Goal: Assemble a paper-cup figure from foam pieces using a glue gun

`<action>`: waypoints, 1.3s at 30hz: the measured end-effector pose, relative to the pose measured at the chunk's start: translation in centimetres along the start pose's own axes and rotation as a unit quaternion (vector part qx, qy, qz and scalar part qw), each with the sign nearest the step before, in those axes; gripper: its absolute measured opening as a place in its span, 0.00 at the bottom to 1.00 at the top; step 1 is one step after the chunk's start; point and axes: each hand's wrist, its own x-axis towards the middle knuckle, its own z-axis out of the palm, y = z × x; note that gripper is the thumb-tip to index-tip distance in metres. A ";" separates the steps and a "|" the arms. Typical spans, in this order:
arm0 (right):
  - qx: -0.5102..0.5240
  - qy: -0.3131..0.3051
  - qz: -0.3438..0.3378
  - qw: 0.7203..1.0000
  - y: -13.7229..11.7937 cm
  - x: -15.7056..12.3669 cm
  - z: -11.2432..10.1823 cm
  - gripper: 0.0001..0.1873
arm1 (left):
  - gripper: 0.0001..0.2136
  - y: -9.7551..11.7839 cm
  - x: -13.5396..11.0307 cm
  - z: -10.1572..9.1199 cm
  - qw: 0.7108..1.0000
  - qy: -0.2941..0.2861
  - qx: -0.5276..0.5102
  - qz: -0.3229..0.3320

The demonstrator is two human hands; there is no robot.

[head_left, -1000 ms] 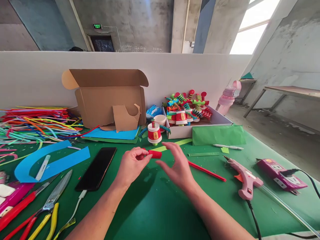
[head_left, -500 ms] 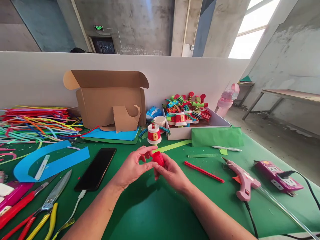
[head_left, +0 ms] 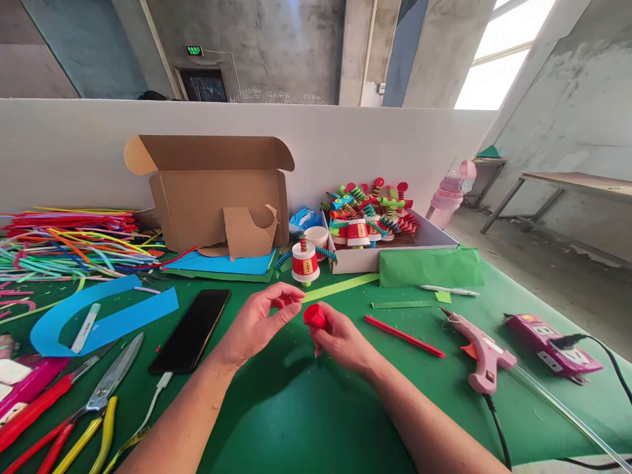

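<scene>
The paper roll (head_left: pixel 315 316) at the centre of your frame is plain red, against the dark green table mat (head_left: pixel 306 408). Lower left, your phone (head_left: pixel 190 332) is glossy black beside a bright blue paper arc (head_left: pixel 133 316). At the left edge the pipe cleaners (head_left: pixel 64 243) run red, yellow, green, orange and blue. The glue gun (head_left: pixel 481 355) at the right is pale pink; the cardboard box (head_left: pixel 217 197), upper left of centre, is plain brown.

Green lit sign (head_left: pixel 193 51) above dark doorway (head_left: pixel 202 85): characters too small to read. Chalk scrawl (head_left: pixel 276 99) on concrete wall (head_left: pixel 296 39): illegible. Yellow label (head_left: pixel 306 266) on red-banded paper cup (head_left: pixel 305 253): unreadable.
</scene>
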 end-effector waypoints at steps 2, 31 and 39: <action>-0.021 -0.024 0.028 0.999 -0.2 -0.2 -0.3 0.04 | 0.11 0.1 -0.1 -0.5 1.000 -0.010 0.009 0.020; 0.061 0.112 -0.038 0.991 -0.6 0.2 0.3 0.20 | 0.06 -1.1 0.1 2.1 0.981 0.105 0.092 0.137; 0.048 0.116 -0.017 0.992 -0.3 0.4 0.1 0.18 | 0.05 -1.1 0.1 1.8 0.982 0.079 0.102 0.135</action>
